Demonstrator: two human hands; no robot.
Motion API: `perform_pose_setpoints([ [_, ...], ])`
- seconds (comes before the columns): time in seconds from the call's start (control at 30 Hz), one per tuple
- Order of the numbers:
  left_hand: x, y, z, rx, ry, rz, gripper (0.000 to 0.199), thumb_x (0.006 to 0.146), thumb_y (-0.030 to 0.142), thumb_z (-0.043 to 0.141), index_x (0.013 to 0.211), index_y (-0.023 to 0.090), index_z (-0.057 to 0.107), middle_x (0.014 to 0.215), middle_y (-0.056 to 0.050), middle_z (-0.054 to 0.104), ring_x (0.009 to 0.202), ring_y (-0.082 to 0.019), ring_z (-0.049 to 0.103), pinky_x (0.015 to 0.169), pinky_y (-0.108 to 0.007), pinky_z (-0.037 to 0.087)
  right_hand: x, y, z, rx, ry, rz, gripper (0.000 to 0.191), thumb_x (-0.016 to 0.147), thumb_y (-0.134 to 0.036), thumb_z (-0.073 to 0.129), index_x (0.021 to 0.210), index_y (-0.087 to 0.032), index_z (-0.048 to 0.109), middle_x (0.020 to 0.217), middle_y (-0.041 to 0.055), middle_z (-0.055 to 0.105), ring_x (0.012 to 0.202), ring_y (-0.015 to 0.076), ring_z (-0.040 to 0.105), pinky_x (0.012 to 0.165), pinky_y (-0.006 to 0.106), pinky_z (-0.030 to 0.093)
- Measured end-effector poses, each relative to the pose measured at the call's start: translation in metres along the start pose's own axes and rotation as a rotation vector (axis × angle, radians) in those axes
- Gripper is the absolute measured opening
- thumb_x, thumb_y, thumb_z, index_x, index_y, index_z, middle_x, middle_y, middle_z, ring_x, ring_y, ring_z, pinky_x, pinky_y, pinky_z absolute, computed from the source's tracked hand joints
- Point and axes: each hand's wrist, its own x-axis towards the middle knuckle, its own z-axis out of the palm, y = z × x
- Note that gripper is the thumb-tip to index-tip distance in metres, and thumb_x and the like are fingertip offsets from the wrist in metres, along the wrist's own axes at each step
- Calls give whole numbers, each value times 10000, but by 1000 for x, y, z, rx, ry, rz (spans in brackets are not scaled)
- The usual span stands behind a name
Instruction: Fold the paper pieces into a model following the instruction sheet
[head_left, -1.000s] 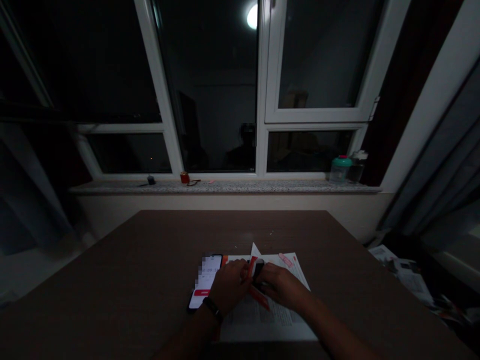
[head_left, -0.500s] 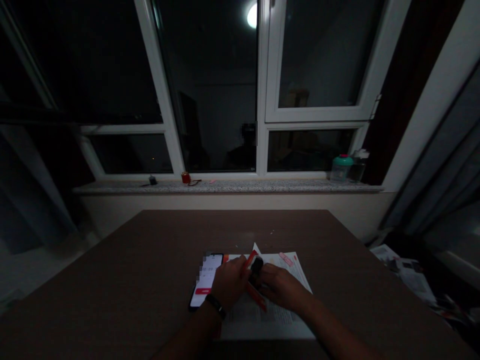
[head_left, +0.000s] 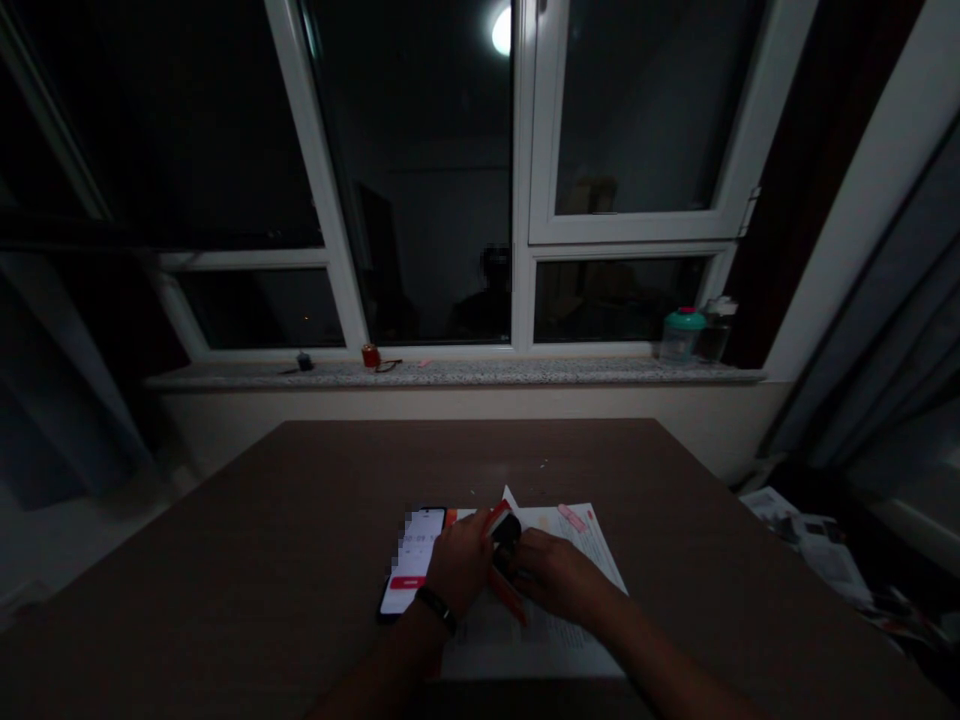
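Note:
My left hand point(head_left: 463, 553), with a dark band on its wrist, is closed around a red-and-white folded paper point(head_left: 510, 597). A small dark object with a rounded end point(head_left: 507, 528) sits against the paper between my hands; its kind is hard to tell in the dim light. My right hand point(head_left: 555, 570) has its fingers curled together at the dark object's right side, and what they pinch is hidden. Beneath both hands lies a printed sheet point(head_left: 540, 655). On its upper right part rests a pink strip-like item point(head_left: 571, 517).
A phone with a lit screen point(head_left: 411, 560) lies left of my left hand on the brown table point(head_left: 300, 520). Tiny white scraps lie beyond the sheet. The windowsill point(head_left: 480, 372) holds a red jar point(head_left: 370, 355) and a teal-lidded container point(head_left: 681, 335). Papers point(head_left: 814, 550) are piled at right.
The dark object and red paper have shifted slightly left and tilted between my hands. Both hands stay nearly in place, still closed.

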Motion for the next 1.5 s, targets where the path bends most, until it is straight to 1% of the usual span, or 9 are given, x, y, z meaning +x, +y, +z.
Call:
perform_pose_setpoints([
  [0.27, 2, 4, -1, -19, -36, -101, 398, 851, 104, 491, 1236, 201, 501, 1057, -69, 681, 1009, -236, 621, 796, -292, 409, 0, 1, 4, 40, 4, -28, 196, 869, -153, 563, 1015, -218, 677, 1105, 55, 639, 1037, 197, 571, 874, 276, 449],
  [0.47, 7, 0, 2, -114, 29, -134, 337, 817, 77, 508, 1136, 182, 492, 967, -46, 679, 972, -220, 623, 781, -272, 387, 1, -6, -2, 62, -35, -64, 183, 857, -128, 539, 980, -209, 648, 1082, 48, 634, 970, 179, 582, 832, 262, 455],
  [0.63, 6, -5, 2, -164, 103, -169, 105, 857, 219, 572, 908, 203, 482, 797, -4, 633, 791, -199, 623, 649, -259, 360, 2, -1, -2, 134, 44, 16, 321, 837, -65, 515, 1098, -227, 609, 1175, 52, 612, 1065, 187, 565, 910, 275, 440],
  [0.73, 4, -6, 0, -210, 119, -137, 145, 865, 266, 574, 790, 215, 461, 681, 28, 583, 684, -181, 595, 596, -255, 331, 2, 5, -3, 92, 83, 124, 267, 794, -70, 583, 1016, -212, 627, 1112, 53, 622, 1066, 206, 554, 910, 290, 437],
  [0.83, 2, -5, -3, -276, 118, -41, 141, 867, 262, 565, 759, 212, 489, 691, 24, 592, 677, -169, 584, 602, -253, 344, 0, 10, -5, 37, 60, 180, 211, 802, -98, 603, 982, -201, 640, 1059, 54, 628, 1049, 207, 553, 905, 294, 430],
  [1.03, -2, -1, -7, -348, 129, 122, 78, 877, 262, 571, 879, 201, 619, 862, -21, 642, 812, -191, 596, 732, -287, 414, -2, 13, -8, -19, 33, 159, 228, 867, -159, 556, 1071, -191, 653, 1115, 77, 617, 1092, 215, 533, 950, 306, 406],
  [1.2, -5, 1, -9, -389, 12, 290, 219, 877, 225, 570, 1085, 238, 638, 1034, -36, 630, 967, -207, 583, 865, -312, 445, -2, 19, -8, -65, 16, 184, 237, 874, -166, 549, 1076, -189, 669, 1109, 86, 619, 1101, 230, 531, 1010, 356, 362],
  [1.37, -7, -1, -8, -395, -70, 338, 417, 860, 298, 650, 1263, 257, 552, 1237, -62, 588, 1130, -247, 527, 986, -359, 406, -3, 20, -11, -88, -12, 194, 258, 891, -189, 539, 1109, -235, 669, 1126, 74, 621, 1114, 240, 532, 1125, 481, 185],
  [1.5, -9, -1, -7, -359, -141, 315, 535, 828, 320, 685, 1328, 281, 498, 1297, -67, 536, 1169, -265, 502, 997, -387, 402, -3, 18, -13, -99, -30, 189, 232, 899, -207, 536, 1080, -233, 679, 1124, 71, 617, 1111, 238, 527, 1115, 468, 204],
])
